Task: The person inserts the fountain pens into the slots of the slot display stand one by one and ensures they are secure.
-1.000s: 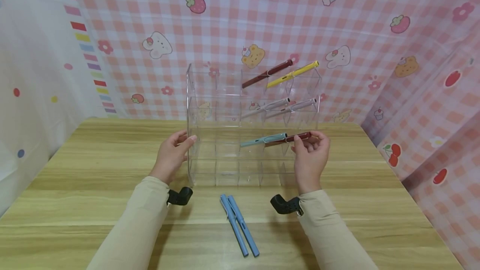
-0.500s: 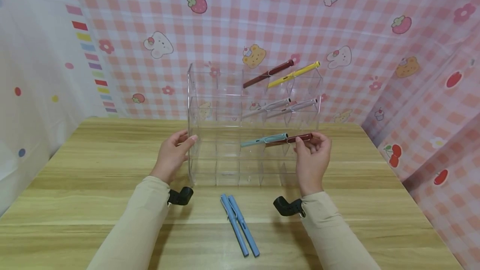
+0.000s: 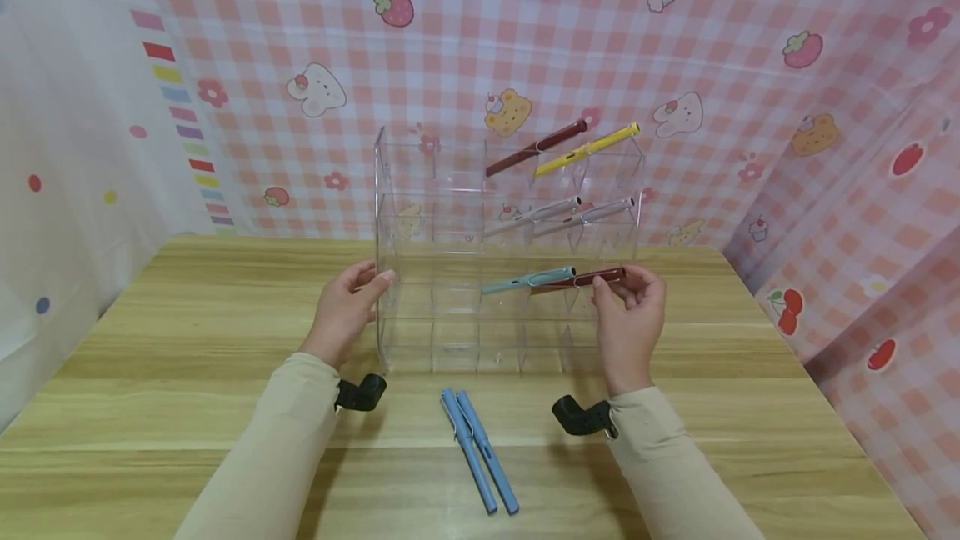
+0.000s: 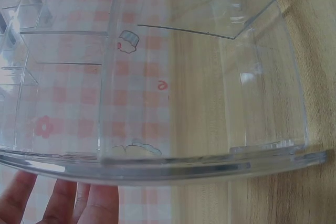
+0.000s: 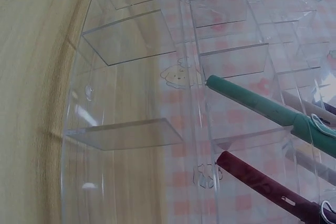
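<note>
A clear acrylic pen rack [image 3: 377, 190] stands on the wooden table. My left hand [image 3: 341, 311] holds its left side wall, thumb over the front edge and fingers outside; the left wrist view shows several fingers [image 4: 60, 200] beyond the wall. My right hand [image 3: 630, 323] pinches the capped end of a dark red pen [image 3: 581, 281] lying aslant in the third row at the right. Beside that pen rests a teal pen [image 3: 528, 280]. The right wrist view shows the lower ends of the teal pen [image 5: 257, 100] and the dark red pen [image 5: 262, 184] over the rack.
Higher in the rack lie another dark red pen [image 3: 536, 147], a yellow pen [image 3: 587, 149] and two pale lilac pens [image 3: 536, 215]. Two blue pens [image 3: 480, 452] lie side by side on the table [image 3: 187, 407] before the rack. A pink checked cloth [image 3: 247, 48] hangs behind.
My right hand and wrist have shifted slightly to the right while still at the dark red pen's end. The left hand, rack and pens look unmoved.
</note>
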`<state>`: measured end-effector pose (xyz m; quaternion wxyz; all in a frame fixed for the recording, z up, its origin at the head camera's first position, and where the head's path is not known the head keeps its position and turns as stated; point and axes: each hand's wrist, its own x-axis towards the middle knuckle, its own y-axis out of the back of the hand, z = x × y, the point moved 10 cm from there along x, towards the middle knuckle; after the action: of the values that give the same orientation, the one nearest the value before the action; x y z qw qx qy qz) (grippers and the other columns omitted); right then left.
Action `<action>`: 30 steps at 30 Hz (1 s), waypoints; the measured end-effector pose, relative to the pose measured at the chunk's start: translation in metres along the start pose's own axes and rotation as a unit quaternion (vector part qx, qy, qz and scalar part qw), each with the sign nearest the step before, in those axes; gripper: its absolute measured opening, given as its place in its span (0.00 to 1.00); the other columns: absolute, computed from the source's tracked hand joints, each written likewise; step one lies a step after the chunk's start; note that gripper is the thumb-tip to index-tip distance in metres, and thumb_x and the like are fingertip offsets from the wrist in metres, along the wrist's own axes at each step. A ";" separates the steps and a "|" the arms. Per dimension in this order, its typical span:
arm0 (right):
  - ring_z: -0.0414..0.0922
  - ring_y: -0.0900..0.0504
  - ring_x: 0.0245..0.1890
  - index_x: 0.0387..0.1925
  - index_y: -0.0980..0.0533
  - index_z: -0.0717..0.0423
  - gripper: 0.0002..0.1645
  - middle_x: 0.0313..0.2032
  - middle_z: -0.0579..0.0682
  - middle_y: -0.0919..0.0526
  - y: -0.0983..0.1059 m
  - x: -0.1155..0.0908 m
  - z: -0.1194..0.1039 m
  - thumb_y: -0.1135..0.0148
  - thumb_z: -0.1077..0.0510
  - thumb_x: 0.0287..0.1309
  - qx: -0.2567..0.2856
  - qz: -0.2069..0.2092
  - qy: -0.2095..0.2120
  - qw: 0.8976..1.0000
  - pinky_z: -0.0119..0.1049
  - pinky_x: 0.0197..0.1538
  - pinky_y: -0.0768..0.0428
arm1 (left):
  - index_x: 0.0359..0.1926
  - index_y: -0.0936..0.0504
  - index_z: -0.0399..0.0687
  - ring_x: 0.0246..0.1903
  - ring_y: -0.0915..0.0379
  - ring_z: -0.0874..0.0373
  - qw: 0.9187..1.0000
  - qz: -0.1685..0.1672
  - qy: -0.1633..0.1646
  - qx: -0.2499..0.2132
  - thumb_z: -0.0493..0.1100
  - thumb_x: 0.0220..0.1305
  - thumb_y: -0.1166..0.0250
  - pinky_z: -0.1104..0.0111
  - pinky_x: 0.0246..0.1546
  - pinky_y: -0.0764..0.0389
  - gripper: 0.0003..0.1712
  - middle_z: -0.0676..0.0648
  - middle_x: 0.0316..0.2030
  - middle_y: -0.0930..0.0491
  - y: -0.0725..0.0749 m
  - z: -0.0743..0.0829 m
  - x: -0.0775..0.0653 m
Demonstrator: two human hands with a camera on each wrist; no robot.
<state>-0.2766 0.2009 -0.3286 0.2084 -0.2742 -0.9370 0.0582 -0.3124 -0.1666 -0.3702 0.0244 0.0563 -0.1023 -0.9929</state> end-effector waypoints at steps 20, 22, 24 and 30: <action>0.39 0.23 0.37 0.46 0.34 0.68 0.16 0.38 0.53 0.25 0.000 -0.057 -0.001 0.42 0.77 0.57 -0.040 -0.145 -0.043 0.988 0.26 0.36 0.19 | 0.73 0.42 0.45 0.64 0.37 0.45 1.000 -0.001 -0.007 0.012 0.53 0.71 0.44 0.52 0.57 0.26 0.36 0.39 0.67 0.37 -0.001 0.004 0.002; 0.38 0.22 0.38 0.46 0.34 0.71 0.16 0.39 0.55 0.24 -0.008 -0.067 0.002 0.42 0.77 0.56 -0.073 -0.185 -0.051 0.979 0.26 0.37 0.19 | 0.73 0.42 0.45 0.64 0.37 0.45 1.000 0.000 -0.007 0.011 0.53 0.71 0.44 0.52 0.57 0.26 0.36 0.39 0.67 0.37 -0.001 0.004 0.002; 0.38 0.22 0.38 0.46 0.33 0.72 0.17 0.39 0.58 0.24 -0.018 -0.077 0.005 0.41 0.76 0.56 -0.108 -0.231 -0.058 0.965 0.26 0.37 0.20 | 0.73 0.42 0.44 0.64 0.37 0.45 1.000 0.000 -0.007 0.009 0.52 0.71 0.44 0.52 0.57 0.26 0.36 0.39 0.67 0.37 -0.001 0.004 0.002; 0.43 0.21 0.40 0.45 0.27 0.64 0.15 0.41 0.57 0.21 -0.043 -0.102 0.020 0.37 0.72 0.56 -0.196 -0.353 -0.094 0.910 0.30 0.38 0.21 | 0.73 0.41 0.44 0.63 0.36 0.45 1.000 0.001 -0.003 0.004 0.52 0.71 0.44 0.52 0.57 0.26 0.35 0.39 0.66 0.37 -0.002 0.002 0.002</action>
<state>-0.2285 0.1096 -0.3733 0.0688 0.0463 -0.9804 -0.1787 -0.3143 -0.1647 -0.3685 0.0247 0.0532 -0.1062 -0.9926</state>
